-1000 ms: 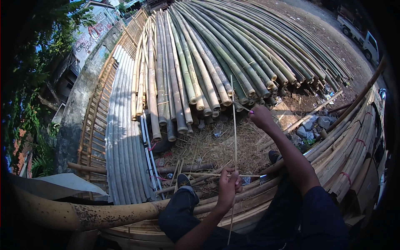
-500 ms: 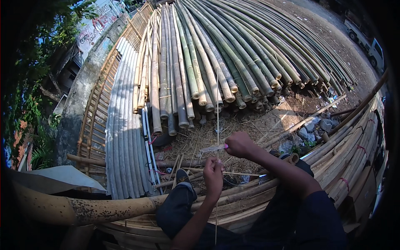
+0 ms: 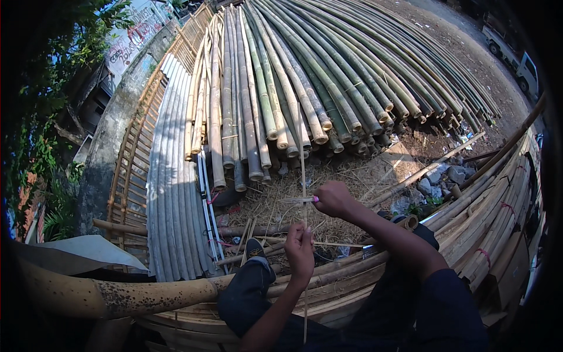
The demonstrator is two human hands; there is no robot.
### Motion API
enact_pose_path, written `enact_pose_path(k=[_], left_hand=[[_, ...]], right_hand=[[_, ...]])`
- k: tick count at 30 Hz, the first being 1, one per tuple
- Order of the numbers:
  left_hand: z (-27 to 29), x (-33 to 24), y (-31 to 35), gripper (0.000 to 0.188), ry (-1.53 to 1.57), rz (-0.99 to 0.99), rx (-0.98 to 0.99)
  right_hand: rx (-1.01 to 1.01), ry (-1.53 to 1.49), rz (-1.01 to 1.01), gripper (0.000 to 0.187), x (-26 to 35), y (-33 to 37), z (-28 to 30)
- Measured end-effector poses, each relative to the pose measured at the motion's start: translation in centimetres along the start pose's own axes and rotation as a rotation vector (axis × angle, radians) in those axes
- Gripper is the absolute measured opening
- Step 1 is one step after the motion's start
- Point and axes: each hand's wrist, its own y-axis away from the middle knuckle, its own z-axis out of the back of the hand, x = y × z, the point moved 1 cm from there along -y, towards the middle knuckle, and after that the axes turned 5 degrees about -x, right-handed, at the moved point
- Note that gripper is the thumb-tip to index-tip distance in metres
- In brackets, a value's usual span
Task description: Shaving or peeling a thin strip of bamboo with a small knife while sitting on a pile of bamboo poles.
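A long thin bamboo strip point(image 3: 303, 170) stands nearly upright in front of me, running from the far pole ends down past my lap. My left hand point(image 3: 300, 251) pinches it between thumb and fingers. Just above and to the right, my right hand point(image 3: 334, 199) is closed around the pink handle of a knife point(image 3: 293, 200). The blade points left and crosses the strip; it looks narrow from here, and I cannot tell how deep it sits against the strip.
A big stack of bamboo poles point(image 3: 328, 76) fills the far side. Corrugated sheets point(image 3: 176, 193) and a bamboo fence point(image 3: 132, 152) stand at left. Bundled bamboo slats point(image 3: 492, 217) curve along the right. A thick spotted bamboo pole point(image 3: 146, 296) lies beside my leg. Straw point(image 3: 270, 202) litters the ground.
The knife has shifted slightly up and left, and its blade now shows thinner. The strip has turned and looks wider. My left hand stays almost in place.
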Motion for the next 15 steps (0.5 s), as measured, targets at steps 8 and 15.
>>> enact_pose_path(k=[8,15], left_hand=[[0.5,-0.9,-0.4,0.008,0.355,0.321,0.068],[0.4,-0.7,0.2,0.007,0.371,0.325,0.054]], right_hand=[[0.070,-0.129,-0.029,0.025,0.3,0.2,-0.7],[0.014,-0.001,0.081,0.015,0.6,-0.1,-0.6]])
